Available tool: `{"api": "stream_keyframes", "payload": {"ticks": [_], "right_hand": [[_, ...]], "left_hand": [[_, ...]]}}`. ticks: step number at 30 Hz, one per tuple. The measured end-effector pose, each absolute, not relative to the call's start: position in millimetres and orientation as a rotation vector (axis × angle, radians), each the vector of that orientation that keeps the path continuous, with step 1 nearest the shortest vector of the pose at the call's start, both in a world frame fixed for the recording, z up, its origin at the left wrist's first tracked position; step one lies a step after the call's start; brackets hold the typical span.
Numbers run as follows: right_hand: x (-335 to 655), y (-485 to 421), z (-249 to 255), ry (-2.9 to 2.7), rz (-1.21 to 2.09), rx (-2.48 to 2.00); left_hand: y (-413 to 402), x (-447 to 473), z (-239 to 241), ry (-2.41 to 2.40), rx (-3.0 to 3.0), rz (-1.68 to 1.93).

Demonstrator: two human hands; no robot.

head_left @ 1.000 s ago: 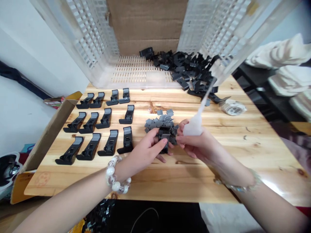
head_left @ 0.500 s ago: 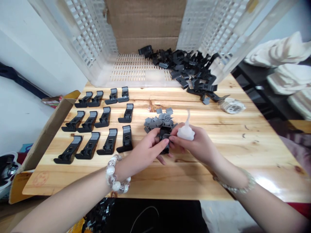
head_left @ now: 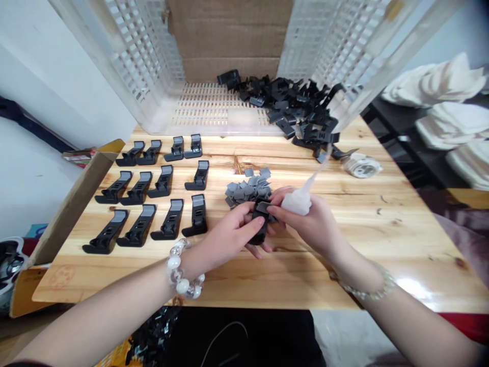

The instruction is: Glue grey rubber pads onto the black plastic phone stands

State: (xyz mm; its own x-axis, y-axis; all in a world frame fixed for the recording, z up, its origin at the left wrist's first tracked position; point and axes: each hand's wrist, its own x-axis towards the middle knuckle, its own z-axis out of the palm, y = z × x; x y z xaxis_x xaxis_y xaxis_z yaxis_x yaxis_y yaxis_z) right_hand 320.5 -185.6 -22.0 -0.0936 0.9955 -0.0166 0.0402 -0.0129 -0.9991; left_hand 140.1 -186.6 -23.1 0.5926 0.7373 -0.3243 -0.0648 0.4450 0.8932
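My left hand [head_left: 229, 235] is closed round a black plastic bracket [head_left: 261, 228] held just above the wooden table [head_left: 382, 224]. My right hand [head_left: 309, 224] grips a small translucent glue bottle [head_left: 298, 202] with a long nozzle pointing up and right, while its fingertips pinch a grey pad [head_left: 263, 207] against the top of the bracket. A pile of loose grey pads [head_left: 246, 189] lies right behind both hands. To the left, several finished black brackets with grey pads [head_left: 153, 193] stand in three rows.
A white slotted crate [head_left: 214, 109] lies on its side at the back, with a heap of black brackets [head_left: 298, 109] spilling from it. A tape roll [head_left: 361, 165] lies at the right. An open cardboard box [head_left: 64, 214] adjoins the table's left edge.
The glue bottle's nozzle swung from up-right to upright and back to up-right. My right fingers moved onto the top of the bracket with a grey pad. The left hand stayed put.
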Motion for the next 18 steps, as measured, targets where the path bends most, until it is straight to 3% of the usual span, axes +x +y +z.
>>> {"api": "stream_keyframes", "payload": {"ticks": [18], "right_hand": [[321.4, -186.2, -21.4, -1.646, 0.870, -1.267]], "left_hand": [[-187.3, 140.1, -25.0, 0.811, 0.989, 0.558]]}}
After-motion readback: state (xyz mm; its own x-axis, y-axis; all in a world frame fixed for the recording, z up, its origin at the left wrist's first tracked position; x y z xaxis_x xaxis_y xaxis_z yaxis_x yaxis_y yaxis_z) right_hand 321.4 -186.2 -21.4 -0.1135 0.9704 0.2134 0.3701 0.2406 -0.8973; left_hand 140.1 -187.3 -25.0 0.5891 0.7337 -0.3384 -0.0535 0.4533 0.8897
